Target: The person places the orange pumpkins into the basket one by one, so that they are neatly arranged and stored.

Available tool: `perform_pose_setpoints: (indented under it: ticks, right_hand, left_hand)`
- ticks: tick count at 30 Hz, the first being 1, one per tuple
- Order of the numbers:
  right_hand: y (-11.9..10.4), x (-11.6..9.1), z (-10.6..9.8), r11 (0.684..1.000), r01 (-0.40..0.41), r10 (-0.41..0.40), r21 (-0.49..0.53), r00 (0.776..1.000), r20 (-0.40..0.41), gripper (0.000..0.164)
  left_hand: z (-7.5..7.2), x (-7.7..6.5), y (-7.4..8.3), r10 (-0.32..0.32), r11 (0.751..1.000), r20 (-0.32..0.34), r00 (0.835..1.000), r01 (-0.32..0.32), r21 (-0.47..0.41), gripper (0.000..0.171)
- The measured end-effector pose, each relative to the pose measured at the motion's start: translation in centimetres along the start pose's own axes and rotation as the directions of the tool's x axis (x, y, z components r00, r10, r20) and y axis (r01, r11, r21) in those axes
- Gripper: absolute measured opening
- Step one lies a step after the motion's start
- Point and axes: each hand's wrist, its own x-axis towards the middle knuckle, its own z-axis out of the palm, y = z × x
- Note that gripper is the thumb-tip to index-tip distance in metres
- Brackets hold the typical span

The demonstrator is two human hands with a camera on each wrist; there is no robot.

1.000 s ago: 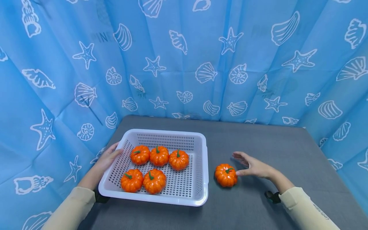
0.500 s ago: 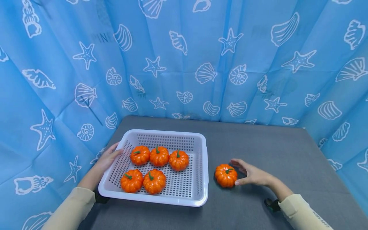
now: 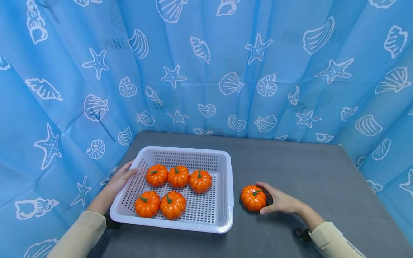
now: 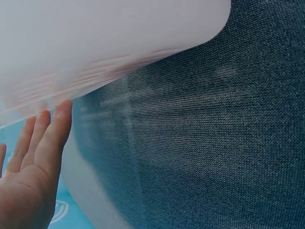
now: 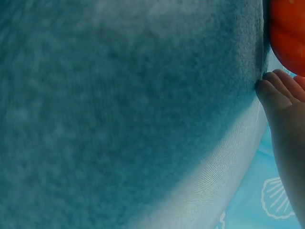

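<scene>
A small orange pumpkin (image 3: 250, 199) with a green stem sits on the grey table, right of a white plastic basket (image 3: 180, 223). My right hand (image 3: 282, 201) reaches round its right side, index finger at the far side and thumb near the front with a gap. In the right wrist view the pumpkin (image 5: 289, 36) is partly cut off above the fingers (image 5: 276, 90); contact cannot be told. My left hand (image 3: 120, 178) holds the basket's left rim, thumb over it. Its fingers (image 4: 50, 136) lie along the outer wall in the left wrist view, where the thumb is hidden.
Several orange pumpkins (image 3: 172, 205) lie inside the basket in two rows, toward its left and middle. A blue curtain (image 3: 206, 71) with white shell prints hangs behind and beside the grey table (image 3: 290, 165).
My right hand has come left and nearer the front, its fingers now round the pumpkin's right side. The left hand and basket have stayed in place.
</scene>
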Motion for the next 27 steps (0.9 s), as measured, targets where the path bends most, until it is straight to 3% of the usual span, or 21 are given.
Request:
perform_pose_setpoints:
  ticks: [17,27]
  right_hand:
    - [-0.2,0.4,1.2,0.998,0.04,-0.042,-0.055,0.998,-0.049,0.093]
    - [-0.5,0.8,1.6,0.999,0.014,-0.015,-0.031,0.998,-0.057,0.095]
  left_hand:
    - [0.0,-0.2,-0.1,0.008,0.999,0.005,1.0,-0.008,-0.033,0.069]
    - [0.0,-0.1,0.0,0.004,0.999,0.01,1.0,-0.004,-0.04,0.071]
